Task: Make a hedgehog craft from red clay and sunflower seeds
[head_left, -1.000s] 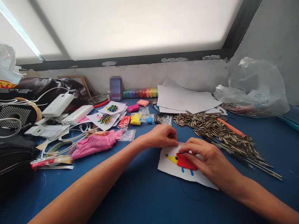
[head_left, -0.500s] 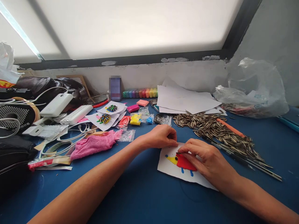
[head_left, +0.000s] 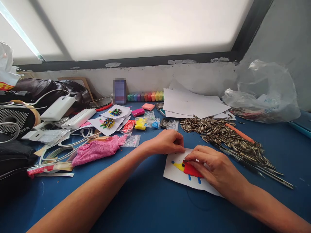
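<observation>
The left forearm (head_left: 97,181) is stretched diagonally across the desk (head_left: 150,204) from the lower left, with the wrist bent and the left hand (head_left: 168,141) turned palm down. Its fingers are curled inward, and their tips are brought to the upper edge of a white card (head_left: 173,175); whether the card is pinched there or only pressed cannot be told.

The right forearm (head_left: 269,204) is angled in from the lower right, its wrist held low over the card's right side. By the right hand (head_left: 216,164), a small dark piece (head_left: 186,160) is gripped narrowly between thumb and forefinger, the other fingers being folded behind. The piece is held at the upper left edge of a red body (head_left: 190,170), just beside a black eye (head_left: 183,165).

The card is laid flat on the desk below both hands. On it the red body is joined to a yellow snout (head_left: 178,166) tipped with a blue ball (head_left: 172,162), and two blue legs (head_left: 199,180) are set underneath. The body's right part is hidden by the right hand. Beyond that hand, striped seeds (head_left: 225,136) are heaped on the desk.
</observation>
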A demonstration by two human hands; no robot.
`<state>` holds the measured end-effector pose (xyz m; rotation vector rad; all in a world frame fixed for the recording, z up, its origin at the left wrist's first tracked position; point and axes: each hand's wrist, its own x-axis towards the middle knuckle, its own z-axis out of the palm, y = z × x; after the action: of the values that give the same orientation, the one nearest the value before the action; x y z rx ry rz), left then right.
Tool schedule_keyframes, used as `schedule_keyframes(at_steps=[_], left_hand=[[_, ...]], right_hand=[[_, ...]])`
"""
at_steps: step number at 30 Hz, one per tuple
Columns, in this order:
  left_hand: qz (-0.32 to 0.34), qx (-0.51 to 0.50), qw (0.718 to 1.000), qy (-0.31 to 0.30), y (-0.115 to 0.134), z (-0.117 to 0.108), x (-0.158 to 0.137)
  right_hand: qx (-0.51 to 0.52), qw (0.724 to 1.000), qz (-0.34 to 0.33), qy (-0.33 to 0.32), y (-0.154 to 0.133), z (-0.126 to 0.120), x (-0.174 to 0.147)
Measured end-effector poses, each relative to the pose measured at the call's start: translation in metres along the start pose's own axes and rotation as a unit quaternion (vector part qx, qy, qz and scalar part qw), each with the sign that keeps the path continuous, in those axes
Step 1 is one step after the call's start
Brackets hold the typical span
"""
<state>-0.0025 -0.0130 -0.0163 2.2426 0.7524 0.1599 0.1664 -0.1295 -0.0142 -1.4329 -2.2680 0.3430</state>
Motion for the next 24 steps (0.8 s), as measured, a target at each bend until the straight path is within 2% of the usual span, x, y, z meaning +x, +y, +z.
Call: schedule_keyframes(at_steps=[14, 24], left_hand=[[-0.015, 0.001, 1.000, -0.007, 0.0039, -0.0013, -0.0005], [0.005, 0.000, 1.000, -0.001, -0.0051, 0.0020, 0.0031]], right_hand=[[-0.027, 1.000, -0.008, -0.013, 0.0004, -0.0006, -0.0008], [-0.058, 0.998, -0.024, -0.027, 0.0011, 0.0038, 0.0004]])
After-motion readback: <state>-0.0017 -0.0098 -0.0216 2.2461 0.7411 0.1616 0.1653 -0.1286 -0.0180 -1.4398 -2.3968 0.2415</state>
